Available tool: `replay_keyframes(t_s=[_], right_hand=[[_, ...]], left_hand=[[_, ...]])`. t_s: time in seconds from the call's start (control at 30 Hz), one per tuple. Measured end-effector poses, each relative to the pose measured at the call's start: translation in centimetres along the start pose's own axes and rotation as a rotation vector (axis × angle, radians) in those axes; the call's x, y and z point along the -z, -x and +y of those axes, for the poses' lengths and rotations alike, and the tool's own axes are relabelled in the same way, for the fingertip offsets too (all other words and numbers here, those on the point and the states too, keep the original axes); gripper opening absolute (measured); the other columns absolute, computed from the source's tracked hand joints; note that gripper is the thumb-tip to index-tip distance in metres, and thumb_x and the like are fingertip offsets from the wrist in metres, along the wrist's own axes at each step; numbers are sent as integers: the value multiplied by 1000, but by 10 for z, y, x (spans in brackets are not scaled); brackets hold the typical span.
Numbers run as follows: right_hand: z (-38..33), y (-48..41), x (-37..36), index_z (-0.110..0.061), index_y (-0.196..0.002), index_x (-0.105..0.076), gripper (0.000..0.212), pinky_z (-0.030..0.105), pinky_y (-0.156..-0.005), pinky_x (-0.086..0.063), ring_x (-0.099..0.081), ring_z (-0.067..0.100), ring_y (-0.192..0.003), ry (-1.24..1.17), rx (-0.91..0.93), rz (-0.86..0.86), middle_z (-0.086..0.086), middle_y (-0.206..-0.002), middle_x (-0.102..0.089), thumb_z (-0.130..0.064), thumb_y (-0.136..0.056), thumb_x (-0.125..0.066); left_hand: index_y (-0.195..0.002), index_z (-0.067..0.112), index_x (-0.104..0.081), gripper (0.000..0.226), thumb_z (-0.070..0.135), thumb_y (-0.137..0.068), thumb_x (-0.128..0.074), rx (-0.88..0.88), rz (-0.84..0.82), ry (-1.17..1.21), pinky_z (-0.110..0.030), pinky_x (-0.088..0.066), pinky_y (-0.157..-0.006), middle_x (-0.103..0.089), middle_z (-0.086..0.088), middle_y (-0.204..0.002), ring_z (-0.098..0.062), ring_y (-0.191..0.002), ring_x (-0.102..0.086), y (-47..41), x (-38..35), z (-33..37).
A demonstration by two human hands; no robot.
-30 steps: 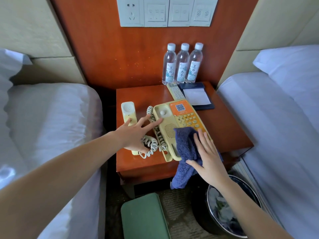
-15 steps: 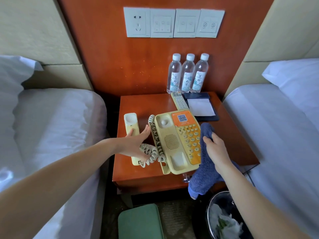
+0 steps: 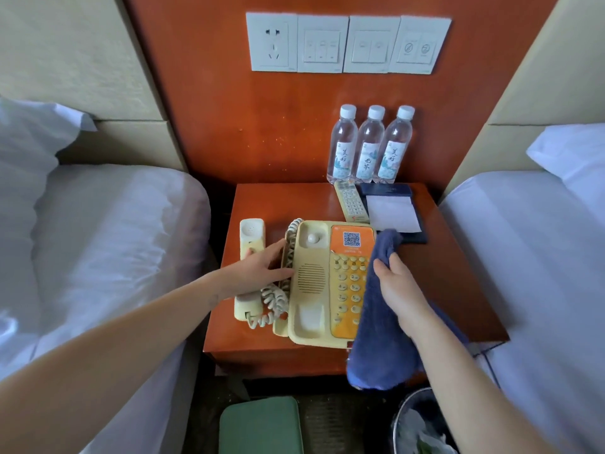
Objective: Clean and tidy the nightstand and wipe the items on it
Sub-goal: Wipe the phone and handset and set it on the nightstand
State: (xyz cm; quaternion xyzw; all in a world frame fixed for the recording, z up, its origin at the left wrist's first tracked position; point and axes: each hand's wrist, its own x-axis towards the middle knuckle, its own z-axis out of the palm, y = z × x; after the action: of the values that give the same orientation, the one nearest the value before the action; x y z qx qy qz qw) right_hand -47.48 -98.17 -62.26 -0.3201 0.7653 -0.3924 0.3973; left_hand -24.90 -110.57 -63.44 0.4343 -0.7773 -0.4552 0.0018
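The telephone base [image 3: 312, 283] lies on the counter [image 3: 278, 204] between the hands, and its long axis runs from the near edge toward the wall. The left hand [image 3: 258, 273], fingers straight, rests against its left side at the coiled cord [image 3: 271, 299]. The right hand [image 3: 397, 290] grips the blue cloth [image 3: 376, 339] along the base's right side, by the keypad, so I judge this hand will wipe lengthwise.

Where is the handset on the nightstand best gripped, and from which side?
Grip the handset across its narrow middle, from above and the left: it lies flat, and the coiled cord and phone base crowd its right side. The left hand lies over that part; the right hand holds the cloth.
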Motion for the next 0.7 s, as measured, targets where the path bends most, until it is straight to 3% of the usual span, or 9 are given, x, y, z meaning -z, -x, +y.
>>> replay_keyframes(t_s=[0.07, 0.2, 0.3, 0.47, 0.6, 0.7], right_hand=[[16, 17, -7, -15, -154, -17, 54, 35, -114, -22, -21, 22, -146, -53, -7, 76, 1, -159, -22, -30, -105, -36], [10, -5, -6, -15, -153, -23, 51, 38, -115, -25, -26, 23, -144, -131, 6, 133, 2, -157, -27, -28, -105, -35], [-17, -42, -3, -14, -149, -33, 46, 37, -110, -29, -34, 27, -140, 63, 114, 110, 6, -152, -37, -28, -105, -35], [-62, -75, -17, -8, -119, -58, 33, 39, -91, -39, -50, 36, -121, 610, 248, -67, 17, -125, -57, -25, -101, -35], [-79, -91, -41, -22, -79, -48, 27, 36, -78, -40, -57, 30, -102, 832, 290, -189, 5, -95, -57, -26, -96, -29], [-88, -92, -62, -22, -83, -49, 25, 38, -81, -43, -58, 28, -96, 880, 332, -244, 4, -94, -59, -27, -95, -28]], left_hand=[[-151, 30, -24, 62, 29, -98, -55, -37, 34, 15, -44, -11, -121, -44, 8, -148, -13, -141, -34, -3, 5, -1], [-152, 29, -20, 64, 18, -98, -54, -53, 17, -61, -48, 4, -121, -43, 6, -150, -14, -143, -30, -2, 6, 0], [-152, 29, -19, 65, 20, -98, -54, -49, 24, -114, -48, 4, -121, -45, 8, -148, -15, -142, -32, -3, 6, 0], [-154, 28, -11, 65, 23, -101, -49, -61, 17, -189, -42, 6, -119, -40, 7, -151, -18, -143, -25, 0, 8, 5], [-154, 26, -6, 66, 24, -102, -47, -46, -8, -189, -39, 10, -117, -32, 4, -156, -19, -147, -12, 3, 10, 9], [-154, 26, -6, 66, 24, -102, -46, -38, -17, -180, -38, 11, -116, -31, 3, -157, -17, -147, -11, 2, 10, 7]])
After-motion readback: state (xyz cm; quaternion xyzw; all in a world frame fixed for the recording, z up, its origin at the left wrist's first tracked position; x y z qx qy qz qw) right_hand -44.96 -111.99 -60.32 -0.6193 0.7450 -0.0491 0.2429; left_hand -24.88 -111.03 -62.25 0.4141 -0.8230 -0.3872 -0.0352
